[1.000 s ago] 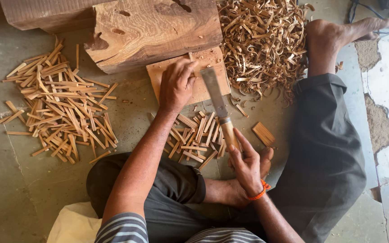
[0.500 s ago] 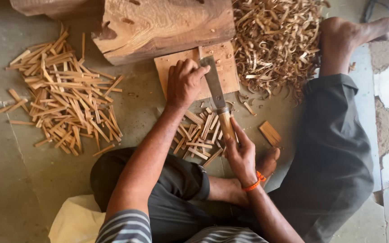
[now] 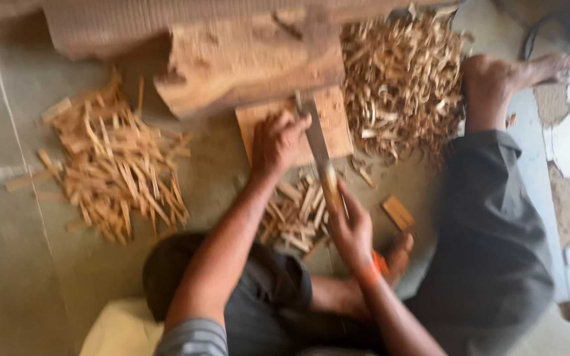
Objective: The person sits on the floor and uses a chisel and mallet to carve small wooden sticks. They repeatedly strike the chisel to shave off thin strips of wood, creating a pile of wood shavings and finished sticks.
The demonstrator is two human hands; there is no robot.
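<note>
your left hand [image 3: 277, 142] presses on the wooden block [image 3: 334, 122], fingers curled, perhaps pinching a piece. your right hand [image 3: 349, 227] grips the knife [image 3: 318, 148], blade pointing away, beside the left.

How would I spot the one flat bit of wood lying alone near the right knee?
Start at the big heap of curly shavings at top right, then drop down past the knife in the right hand. Just right of that hand lies a short flat block, alone on the floor, wider than the thin sticks piled left of it.
</note>
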